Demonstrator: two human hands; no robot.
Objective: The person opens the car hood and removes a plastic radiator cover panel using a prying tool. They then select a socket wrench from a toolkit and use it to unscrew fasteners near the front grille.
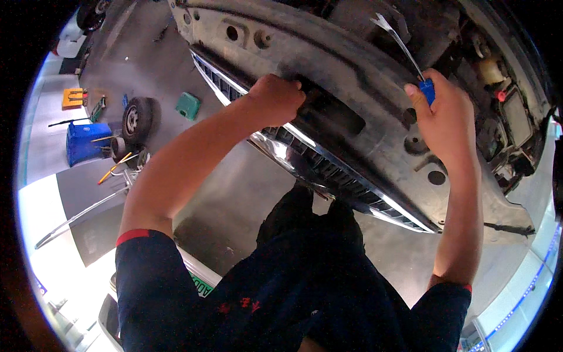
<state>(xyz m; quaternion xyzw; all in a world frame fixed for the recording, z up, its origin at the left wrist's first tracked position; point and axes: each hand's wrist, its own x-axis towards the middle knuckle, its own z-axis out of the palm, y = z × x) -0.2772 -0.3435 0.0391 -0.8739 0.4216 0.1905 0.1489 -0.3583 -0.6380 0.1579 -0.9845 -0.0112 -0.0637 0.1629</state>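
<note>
Right grip [444, 114] around blue-handled tool [427, 91], tip free past edge of panel [328, 64]

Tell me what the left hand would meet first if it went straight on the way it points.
Most likely the grey front panel, near its dark opening: the left hand points up and right across it. Depth is unclear, so it may already be touching.
</note>
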